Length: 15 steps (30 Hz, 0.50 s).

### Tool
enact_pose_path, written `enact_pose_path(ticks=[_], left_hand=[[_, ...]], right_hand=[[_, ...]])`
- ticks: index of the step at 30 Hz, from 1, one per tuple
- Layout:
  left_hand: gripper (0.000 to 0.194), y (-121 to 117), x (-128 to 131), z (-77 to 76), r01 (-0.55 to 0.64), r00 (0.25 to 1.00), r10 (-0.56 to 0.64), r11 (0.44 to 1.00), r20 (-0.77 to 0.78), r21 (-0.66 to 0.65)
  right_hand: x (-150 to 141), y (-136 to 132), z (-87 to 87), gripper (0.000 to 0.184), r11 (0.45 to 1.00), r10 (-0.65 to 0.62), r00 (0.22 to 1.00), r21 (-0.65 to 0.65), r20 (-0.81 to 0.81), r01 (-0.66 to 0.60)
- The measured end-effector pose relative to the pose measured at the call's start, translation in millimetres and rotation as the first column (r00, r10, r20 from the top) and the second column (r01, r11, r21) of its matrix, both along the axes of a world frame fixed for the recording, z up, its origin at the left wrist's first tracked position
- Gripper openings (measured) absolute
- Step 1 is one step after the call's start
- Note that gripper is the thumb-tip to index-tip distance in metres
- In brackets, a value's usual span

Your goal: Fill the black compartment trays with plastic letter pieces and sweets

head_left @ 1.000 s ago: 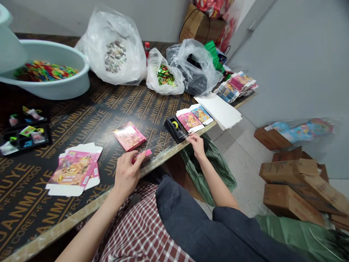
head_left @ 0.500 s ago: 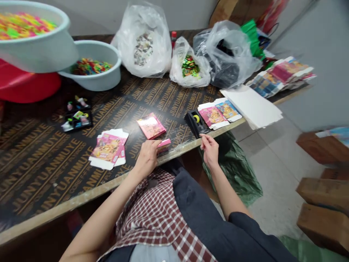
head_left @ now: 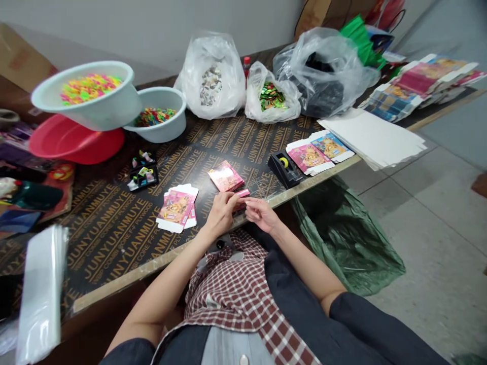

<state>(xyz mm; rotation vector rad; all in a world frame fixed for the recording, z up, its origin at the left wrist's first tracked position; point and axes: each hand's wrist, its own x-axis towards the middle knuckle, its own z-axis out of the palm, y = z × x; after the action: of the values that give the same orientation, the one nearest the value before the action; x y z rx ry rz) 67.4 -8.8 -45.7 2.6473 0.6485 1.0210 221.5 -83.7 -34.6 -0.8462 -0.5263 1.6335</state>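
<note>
My left hand [head_left: 221, 213] is closed around a small pink box [head_left: 242, 193] at the table's front edge. The fingertips of my right hand [head_left: 261, 213] are pinched together at the right end of that box; whatever they hold is too small to see. Just behind the box lies a stack of flat pink printed boxes [head_left: 225, 176]. To the right stands a black tape dispenser [head_left: 285, 170] with a yellow core. More flattened pink cartons [head_left: 177, 207] lie left of my left hand.
Behind are plastic bags [head_left: 213, 76], pale blue basins [head_left: 91, 96] of small colourful pieces and a red basin [head_left: 76, 139]. A black tray [head_left: 142, 175] holds small toys. White sheets [head_left: 375, 134] overhang the front edge. A green bag [head_left: 350, 243] hangs below.
My right hand has moved left from the tape dispenser to the pink box in my left hand. The view has shifted, showing more of the table's left side.
</note>
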Motion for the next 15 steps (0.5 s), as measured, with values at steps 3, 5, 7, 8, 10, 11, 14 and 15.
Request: enact_pose_path(ticks=[3, 5, 7, 8, 10, 11, 14, 15], left_hand=[[0.029, 0.3, 2.4, 6.5, -0.007, 1.000, 0.007, 1.000, -0.001, 0.005], [0.020, 2.1, 6.8, 7.9, -0.037, 0.998, 0.037, 0.999, 0.054, 0.003], [0.013, 4.6, 12.3, 6.8, -0.083, 0.991, 0.082, 0.997, 0.107, 0.005], [0.013, 5.4, 14.9, 5.7, -0.105, 0.987, 0.103, 0.994, 0.123, 0.008], [0.018, 3.9, 18.3, 3.5, -0.141, 0.983, 0.138, 0.990, 0.123, 0.018], [0.020, 0.6, 18.8, 2.7, -0.156, 0.982, 0.153, 0.987, 0.111, 0.023], [0.021, -21.6, 15.0, 1.4, -0.121, 0.991, 0.117, 0.992, 0.072, 0.048], [0.022, -32.0, 12.4, 1.3, -0.060, 0.996, 0.055, 0.996, 0.066, 0.071]], right_hand=[[-4.2, 2.8, 0.2, 0.034, 1.000, -0.014, 0.999, 0.008, 0.047, 0.014], [-4.6, 6.1, 1.4, 0.041, 0.999, -0.035, 0.983, 0.015, 0.178, 0.032], [-0.7, 8.5, 2.3, 0.051, 0.998, -0.067, 0.913, 0.041, 0.402, 0.055], [2.7, 8.6, 2.2, 0.057, 0.995, -0.102, 0.846, 0.063, 0.523, 0.081], [9.9, 5.4, 0.0, 0.064, 0.981, -0.190, 0.690, 0.106, 0.699, 0.163], [12.8, 2.0, -2.2, 0.066, 0.972, -0.218, 0.643, 0.103, 0.734, 0.212], [14.6, -14.0, -11.6, 0.071, 0.961, -0.180, 0.741, -0.044, 0.647, 0.272], [13.6, -20.0, -14.5, 0.073, 0.963, -0.153, 0.802, -0.095, 0.578, 0.252]])
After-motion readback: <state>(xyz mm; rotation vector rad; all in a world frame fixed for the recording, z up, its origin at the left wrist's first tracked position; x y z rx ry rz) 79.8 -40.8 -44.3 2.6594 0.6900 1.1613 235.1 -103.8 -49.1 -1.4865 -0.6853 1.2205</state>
